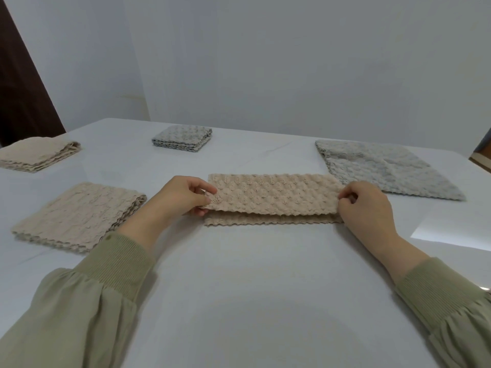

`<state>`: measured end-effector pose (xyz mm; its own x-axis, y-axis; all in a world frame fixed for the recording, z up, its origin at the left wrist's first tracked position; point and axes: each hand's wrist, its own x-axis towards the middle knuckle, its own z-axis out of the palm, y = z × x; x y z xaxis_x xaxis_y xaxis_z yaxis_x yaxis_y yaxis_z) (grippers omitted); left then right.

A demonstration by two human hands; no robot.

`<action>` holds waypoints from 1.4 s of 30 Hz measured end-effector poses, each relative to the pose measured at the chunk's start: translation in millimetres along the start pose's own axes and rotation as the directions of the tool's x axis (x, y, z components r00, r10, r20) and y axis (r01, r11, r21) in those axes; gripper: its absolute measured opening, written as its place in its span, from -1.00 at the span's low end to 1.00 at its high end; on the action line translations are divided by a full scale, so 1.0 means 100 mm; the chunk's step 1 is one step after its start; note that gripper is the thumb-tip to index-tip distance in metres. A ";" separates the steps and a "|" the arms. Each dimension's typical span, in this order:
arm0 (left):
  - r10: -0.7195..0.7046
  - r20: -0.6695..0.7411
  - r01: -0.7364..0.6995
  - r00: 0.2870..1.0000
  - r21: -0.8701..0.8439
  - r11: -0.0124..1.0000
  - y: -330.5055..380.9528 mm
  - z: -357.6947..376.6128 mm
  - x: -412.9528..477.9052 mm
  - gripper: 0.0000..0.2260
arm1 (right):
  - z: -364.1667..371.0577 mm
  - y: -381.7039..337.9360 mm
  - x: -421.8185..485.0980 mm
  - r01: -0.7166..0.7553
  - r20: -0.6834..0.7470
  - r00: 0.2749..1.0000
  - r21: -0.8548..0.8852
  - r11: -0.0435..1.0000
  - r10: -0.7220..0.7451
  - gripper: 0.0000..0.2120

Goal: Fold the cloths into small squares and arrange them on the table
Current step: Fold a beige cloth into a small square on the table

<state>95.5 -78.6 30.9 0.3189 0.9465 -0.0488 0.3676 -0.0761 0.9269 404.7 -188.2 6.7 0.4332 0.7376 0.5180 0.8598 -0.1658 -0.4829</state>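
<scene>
A beige bubble-textured cloth [273, 197] lies in the middle of the white table [239, 274], folded in half into a long strip. Its upper layer is raised a little above the lower one along the near edge. My left hand [183, 197] pinches the strip's upper layer at its left end. My right hand [364, 203] pinches the upper layer at the right end. A folded beige square [77, 216] sits to the left, another folded beige square [37, 154] at the far left, and a small folded grey square [183, 138] lies at the back.
An unfolded grey cloth [385, 168] lies flat at the right rear, close to the strip's right end. White walls stand behind the table. A dark door or panel [21, 83] rises at the far left. A bright patch of light falls on the table's right edge.
</scene>
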 end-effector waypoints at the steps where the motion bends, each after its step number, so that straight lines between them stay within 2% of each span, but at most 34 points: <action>1: -0.010 0.024 0.010 1.000 0.013 1.000 0.00 0.00 -0.01 -0.79 | 0.01 0.01 0.00 0.006 0.032 0.999 -0.031 0.999 -0.005 -0.86; 4: -0.042 0.056 0.040 0.998 0.046 0.998 -0.02 0.01 -0.01 -0.79 | 0.04 0.06 0.01 0.003 0.121 0.993 -0.114 0.993 0.011 -0.87; 10: -0.048 0.046 0.040 0.998 0.156 0.987 -0.03 0.03 -0.01 -0.81 | 0.06 0.07 0.02 0.014 0.152 0.988 -0.162 0.987 0.011 -0.88; 12: -0.037 0.030 0.032 0.999 0.167 0.985 -0.03 0.04 -0.01 -0.81 | 0.06 0.07 0.03 0.017 0.133 0.991 -0.150 0.989 0.003 -0.88; 17: 0.015 -0.045 -0.009 0.999 0.133 0.991 -0.01 0.04 0.00 -0.79 | 0.04 0.05 0.03 0.069 -0.021 0.997 -0.067 0.995 -0.071 -0.87; 21: -0.030 -0.004 0.030 1.000 0.157 0.987 -0.02 0.05 0.00 -0.81 | 0.06 0.08 0.03 0.044 0.087 0.996 -0.138 0.989 -0.032 -0.87; 27: -0.027 0.014 0.023 1.000 0.220 0.975 -0.03 0.06 -0.01 -0.84 | 0.07 0.09 0.03 0.027 0.119 0.993 -0.214 0.976 -0.002 -0.87; 30: 0.058 -0.046 -0.032 0.997 0.439 0.898 0.03 0.09 -0.06 -0.97 | 0.08 0.11 0.04 0.083 0.046 0.996 -0.221 0.972 -0.075 -0.89; 31: 0.129 -0.117 -0.045 0.985 0.541 0.840 0.05 0.12 -0.05 -0.91 | 0.08 0.09 0.04 0.116 -0.005 0.993 -0.209 0.971 -0.119 -0.90; 33: 0.334 -0.244 -0.088 0.910 0.676 0.731 0.08 0.23 -0.02 -0.84 | 0.11 -0.02 0.06 0.167 -0.099 0.978 -0.175 0.970 -0.186 -0.86; 34: 0.438 -0.257 -0.157 0.861 0.686 0.711 0.10 0.32 0.00 -0.81 | 0.15 -0.10 0.08 0.194 -0.119 0.970 -0.151 0.969 -0.213 -0.82; 35: 0.529 -0.227 -0.250 0.818 0.688 0.682 0.11 0.43 0.02 -0.78 | 0.20 -0.19 0.09 0.214 -0.121 0.966 -0.114 0.970 -0.227 -0.79; 37: 0.632 -0.084 -0.374 0.770 0.744 0.554 0.13 0.68 0.10 -0.69 | 0.31 -0.41 0.13 0.184 -0.053 0.982 0.013 0.983 -0.183 -0.76; 38: 0.639 -0.032 -0.384 0.769 0.775 0.501 0.14 0.80 0.14 -0.65 | 0.36 -0.51 0.15 0.155 0.007 0.988 0.076 0.985 -0.156 -0.73; 40: 0.549 0.000 -0.306 0.836 0.829 0.467 0.16 0.96 0.22 -0.63 | 0.46 -0.66 0.20 0.148 0.115 0.980 0.135 0.980 -0.164 -0.66; 42: 0.420 0.019 -0.233 0.907 0.854 0.464 0.13 1.02 0.30 -0.60 | 0.56 -0.71 0.21 0.221 0.214 0.948 0.092 0.971 -0.236 -0.62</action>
<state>198.6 -83.3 3.9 0.4606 0.8208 0.3378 0.8427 -0.5239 0.1240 338.0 -123.8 12.0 0.1499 0.8782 0.4542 0.9057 0.0622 -0.4193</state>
